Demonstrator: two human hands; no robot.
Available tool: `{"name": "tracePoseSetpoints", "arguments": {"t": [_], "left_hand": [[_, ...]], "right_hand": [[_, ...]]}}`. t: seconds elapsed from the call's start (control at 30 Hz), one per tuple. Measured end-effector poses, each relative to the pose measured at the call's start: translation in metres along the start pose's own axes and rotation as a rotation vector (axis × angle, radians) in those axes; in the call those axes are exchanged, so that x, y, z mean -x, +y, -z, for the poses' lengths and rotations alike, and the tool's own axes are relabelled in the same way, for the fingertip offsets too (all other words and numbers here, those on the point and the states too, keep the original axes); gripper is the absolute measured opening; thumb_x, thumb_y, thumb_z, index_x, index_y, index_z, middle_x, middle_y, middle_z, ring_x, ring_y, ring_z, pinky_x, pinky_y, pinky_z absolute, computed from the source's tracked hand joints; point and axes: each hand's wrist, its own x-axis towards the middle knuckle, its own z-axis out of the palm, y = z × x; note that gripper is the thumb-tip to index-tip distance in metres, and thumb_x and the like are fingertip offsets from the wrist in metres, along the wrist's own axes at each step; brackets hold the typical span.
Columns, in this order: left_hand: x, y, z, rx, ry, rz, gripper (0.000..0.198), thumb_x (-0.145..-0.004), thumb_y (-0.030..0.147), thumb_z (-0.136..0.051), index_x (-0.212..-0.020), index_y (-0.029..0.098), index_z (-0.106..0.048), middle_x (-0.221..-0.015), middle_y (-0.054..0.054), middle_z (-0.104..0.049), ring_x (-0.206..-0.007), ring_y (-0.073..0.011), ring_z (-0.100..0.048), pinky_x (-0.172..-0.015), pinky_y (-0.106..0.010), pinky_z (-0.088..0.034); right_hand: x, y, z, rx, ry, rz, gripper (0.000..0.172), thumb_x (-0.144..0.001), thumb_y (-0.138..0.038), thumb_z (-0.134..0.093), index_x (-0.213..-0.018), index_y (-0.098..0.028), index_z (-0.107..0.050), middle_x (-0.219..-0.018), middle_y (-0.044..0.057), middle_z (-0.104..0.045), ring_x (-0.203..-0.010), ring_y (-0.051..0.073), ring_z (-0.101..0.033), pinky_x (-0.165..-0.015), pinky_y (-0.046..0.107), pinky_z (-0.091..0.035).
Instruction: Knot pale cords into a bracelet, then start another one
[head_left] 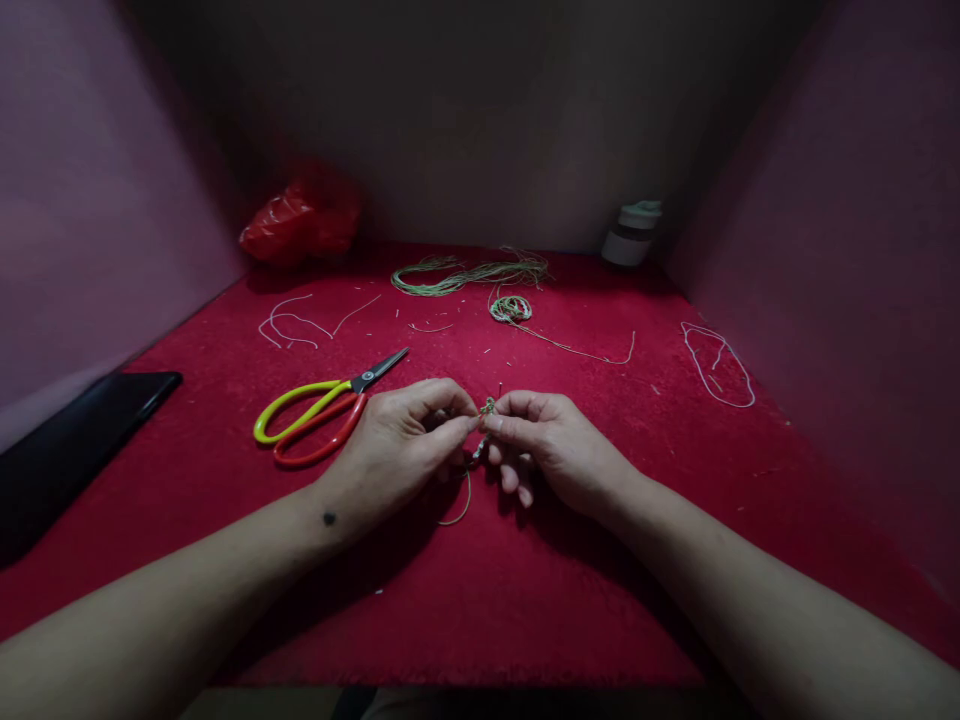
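Over the middle of the red cloth, my two hands meet at a small piece of knotted green cord. My left hand pinches its left side between thumb and forefinger. From the other side, my right hand pinches it with thumb and forefinger, its lower fingers curled loosely. A braided pale section hangs below the fingertips, and a thin cord end loops down under my left hand. Part of the cord is hidden by the fingers. Scissors with one yellow and one red handle lie beside my left hand.
A bundle of green cords and a coiled braided cord lie farther back. Pale loose strings are at left, a white loop of string at right. A red plastic bag, a lidded jar and a black flat object stand around.
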Motion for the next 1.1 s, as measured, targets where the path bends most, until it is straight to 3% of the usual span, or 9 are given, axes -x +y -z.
{"name": "tracePoseSetpoints", "arguments": {"t": [0.33,0.93,1.1], "left_hand": [[0.0027,-0.0001,0.0015,-0.038,-0.009,0.034,0.012,-0.08,0.027,-0.053,-0.076,0.016,-0.057,-0.056,0.001,-0.057,-0.047,-0.0092,-0.052,-0.043,-0.017,-0.04],[0.0014,-0.0047,0.0013,-0.178,0.031,-0.07,0.012,-0.08,0.025,-0.052,-0.078,0.016,-0.059,-0.064,-0.001,-0.061,-0.054,-0.0098,-0.055,-0.051,-0.018,-0.044],[0.0009,-0.0004,-0.0006,-0.002,-0.004,0.047,0.012,-0.079,0.028,-0.054,-0.08,0.017,-0.057,-0.058,0.001,-0.059,-0.049,-0.0103,-0.055,-0.046,-0.018,-0.043]], "right_hand": [[0.0021,0.0018,-0.0035,0.259,0.036,0.052,0.015,-0.084,-0.021,-0.048,-0.07,-0.017,-0.049,-0.052,-0.005,-0.051,-0.034,0.007,-0.047,-0.027,0.015,-0.036],[0.0043,-0.0026,-0.0049,0.402,0.079,0.049,0.013,-0.082,-0.021,-0.048,-0.07,-0.018,-0.049,-0.055,-0.004,-0.051,-0.036,0.006,-0.047,-0.027,0.015,-0.036],[0.0039,-0.0018,-0.0035,0.406,0.074,0.056,0.012,-0.082,-0.02,-0.049,-0.07,-0.018,-0.049,-0.054,-0.004,-0.051,-0.035,0.006,-0.046,-0.027,0.014,-0.035]]}}
